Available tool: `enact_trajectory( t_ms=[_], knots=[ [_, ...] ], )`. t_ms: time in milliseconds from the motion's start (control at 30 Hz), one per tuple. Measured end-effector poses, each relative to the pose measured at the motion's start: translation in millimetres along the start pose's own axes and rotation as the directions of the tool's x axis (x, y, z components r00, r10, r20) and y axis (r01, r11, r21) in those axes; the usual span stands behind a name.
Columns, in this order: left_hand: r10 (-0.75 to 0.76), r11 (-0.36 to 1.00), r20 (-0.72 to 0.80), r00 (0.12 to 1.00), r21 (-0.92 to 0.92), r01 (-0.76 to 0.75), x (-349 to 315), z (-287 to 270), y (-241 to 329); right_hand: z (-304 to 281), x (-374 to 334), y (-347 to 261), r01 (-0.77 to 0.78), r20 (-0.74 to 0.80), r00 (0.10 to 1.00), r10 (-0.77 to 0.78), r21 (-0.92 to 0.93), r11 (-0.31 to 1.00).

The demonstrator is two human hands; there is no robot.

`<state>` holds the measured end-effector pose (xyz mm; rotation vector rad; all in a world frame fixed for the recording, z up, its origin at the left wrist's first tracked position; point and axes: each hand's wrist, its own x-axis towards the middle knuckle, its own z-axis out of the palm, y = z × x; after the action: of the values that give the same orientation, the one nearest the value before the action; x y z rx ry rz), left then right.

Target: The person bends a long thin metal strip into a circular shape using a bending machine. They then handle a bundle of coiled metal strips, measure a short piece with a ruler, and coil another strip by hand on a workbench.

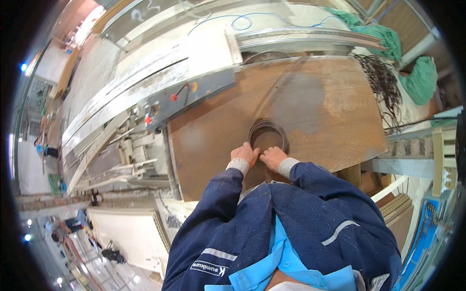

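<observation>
A round coil of thin dark strip [268, 123], wound in several turns, lies on a brown board-topped table [340, 121] in front of me. Whether it is wire or flat banding I cannot make out. My left hand [246, 154] is closed at the coil's near left side, its fingers curled round the edge. At the near right side my right hand [274, 157] is likewise closed on the coil, thumb toward the left hand. The fingertips and the nearest part of the ring are partly hidden by the hands.
A grey machine panel [208, 94] with red knobs borders the table at the left. Metal rails [310, 36] run behind it. A tangle of dark strips [383, 89] hangs at the right, near green cloth [420, 80]. Pale offcuts [131, 160] are piled at left.
</observation>
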<state>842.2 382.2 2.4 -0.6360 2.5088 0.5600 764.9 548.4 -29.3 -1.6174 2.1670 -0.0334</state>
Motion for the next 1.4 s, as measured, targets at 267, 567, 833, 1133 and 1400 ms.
enact_trajectory(
  t_ms=[267,567,833,1133,1400],
  knots=[
    [0.033,0.995,0.207,0.978,-0.103,-0.012,-22,38,22,-22,42,11,-0.566,0.236,0.801,0.55,0.597,0.568],
    [-0.128,0.992,0.07,0.989,-0.016,0.129,-3,-1,7,-8,-13,-2,0.06,0.054,0.997,-0.062,0.041,0.997],
    [-0.018,0.996,0.241,0.97,-0.085,0.039,-25,9,20,-29,47,9,-0.527,0.375,0.84,0.391,0.734,0.428],
    [-0.264,0.918,-0.033,0.964,-0.316,0.241,0,-3,-5,-20,16,1,-0.113,0.137,0.985,0.102,0.078,0.99],
    [-0.087,0.986,0.098,0.991,-0.134,0.1,18,14,25,-33,21,17,-0.423,0.161,0.906,0.392,0.396,0.815]
  ],
)
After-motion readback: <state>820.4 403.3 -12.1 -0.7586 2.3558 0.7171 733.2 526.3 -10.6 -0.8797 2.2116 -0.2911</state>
